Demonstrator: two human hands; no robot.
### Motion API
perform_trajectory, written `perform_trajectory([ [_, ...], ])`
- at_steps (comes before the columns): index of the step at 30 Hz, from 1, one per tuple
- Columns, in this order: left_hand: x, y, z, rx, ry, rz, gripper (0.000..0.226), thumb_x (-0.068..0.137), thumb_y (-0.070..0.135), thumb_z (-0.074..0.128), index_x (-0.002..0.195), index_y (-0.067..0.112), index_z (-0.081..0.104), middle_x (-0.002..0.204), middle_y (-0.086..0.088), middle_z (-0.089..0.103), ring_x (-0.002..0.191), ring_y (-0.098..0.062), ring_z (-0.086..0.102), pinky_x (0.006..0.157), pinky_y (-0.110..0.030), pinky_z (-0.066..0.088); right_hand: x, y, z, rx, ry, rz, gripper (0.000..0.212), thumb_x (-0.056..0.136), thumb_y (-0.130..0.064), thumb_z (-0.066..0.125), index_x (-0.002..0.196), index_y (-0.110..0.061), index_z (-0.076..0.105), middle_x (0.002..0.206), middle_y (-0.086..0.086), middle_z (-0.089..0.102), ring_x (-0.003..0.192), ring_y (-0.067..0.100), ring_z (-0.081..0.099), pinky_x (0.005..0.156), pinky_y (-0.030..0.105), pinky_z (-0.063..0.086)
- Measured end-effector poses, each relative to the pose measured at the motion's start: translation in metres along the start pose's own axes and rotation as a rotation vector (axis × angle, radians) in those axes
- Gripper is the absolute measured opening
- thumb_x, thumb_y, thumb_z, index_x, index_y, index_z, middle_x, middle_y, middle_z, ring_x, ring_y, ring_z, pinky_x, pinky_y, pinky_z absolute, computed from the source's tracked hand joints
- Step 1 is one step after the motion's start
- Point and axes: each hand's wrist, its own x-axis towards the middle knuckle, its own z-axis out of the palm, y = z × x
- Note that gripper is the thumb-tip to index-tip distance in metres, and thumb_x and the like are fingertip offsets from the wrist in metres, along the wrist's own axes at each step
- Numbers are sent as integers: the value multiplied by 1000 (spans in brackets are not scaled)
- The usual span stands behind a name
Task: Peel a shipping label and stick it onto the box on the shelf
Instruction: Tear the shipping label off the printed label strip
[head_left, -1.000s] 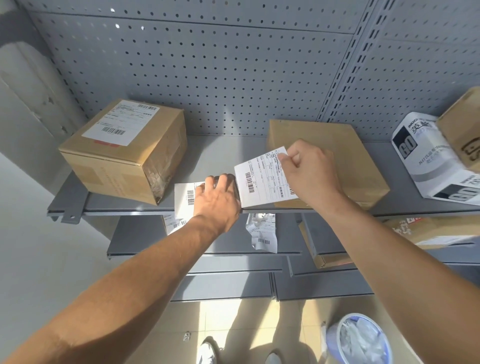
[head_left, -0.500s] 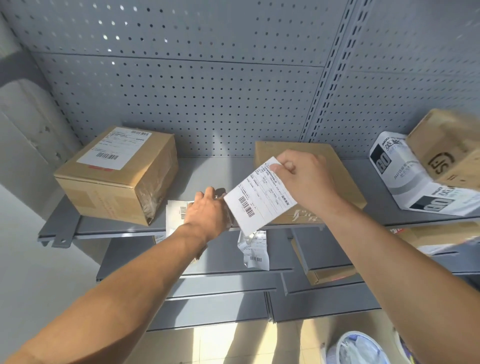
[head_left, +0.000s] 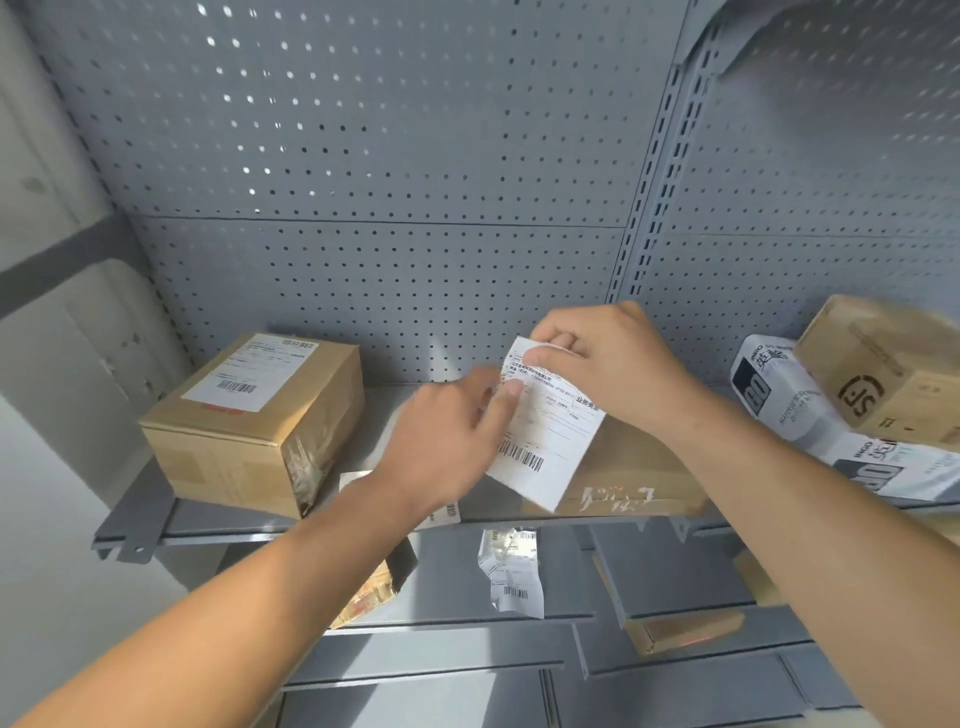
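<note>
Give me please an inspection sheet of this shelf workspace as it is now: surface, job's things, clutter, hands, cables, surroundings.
Surface: grey metal shelf, more shelves below it.
Job's things: shipping label held in the air in front of the flat brown box; that box shows no label on its visible part.
Clutter: labelled carton at left; white mailer bag and printed carton at right; crumpled label on a lower shelf.
Hands: right hand pinches the label's top corner; left hand touches its left edge, blurred.
Cables: nothing seen.
Surroundings: grey pegboard back panel; pale wall at left.
</note>
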Motion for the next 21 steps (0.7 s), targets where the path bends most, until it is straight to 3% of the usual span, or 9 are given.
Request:
perform_trajectory([
  [3,5,14,-4,-74,70,-3,52,95,65,31,121,31,61,86,5,72,86,-26,64,77,-42,54,10,-7,-9,-7,31,-64,10,86,-43,74,84,-34,71,67,-18,70,61,3,63,67,37,57],
  [6,9,19,-8,-161,110,-12,49,95,61,36,126,32,60,90,6,74,89,-24,66,80,-44,54,14,-13,-18,-15,49,-111,11,86,-46,72,86,-35,70,68,-21,69,63,3,63,66,36,57],
  [9,12,18,-12,-229,170,-17,36,97,53,45,115,31,66,86,8,76,86,-19,68,78,-39,54,18,-17,-25,-15,60,-143,15,86,-47,71,89,-32,71,71,-20,71,65,5,66,65,38,57],
  [14,19,19,-15,-339,273,-53,22,96,37,67,76,29,71,74,12,77,69,-7,69,65,-21,50,23,-21,-32,-35,71,-183,18,84,-50,67,90,-33,70,68,-19,70,66,7,65,66,40,57],
  [17,21,20,-14,-391,283,-77,25,95,34,70,70,29,70,71,12,77,60,-1,64,63,-20,47,23,-23,-36,-75,72,-205,17,85,-47,69,91,-31,70,71,-16,72,70,10,68,67,40,57],
  [21,25,21,-11,-456,294,-104,22,93,34,72,75,22,73,73,8,78,62,-6,65,65,-27,49,20,-20,-39,-82,99,-168,24,82,-51,70,96,-32,68,78,-19,74,73,9,69,72,41,59],
])
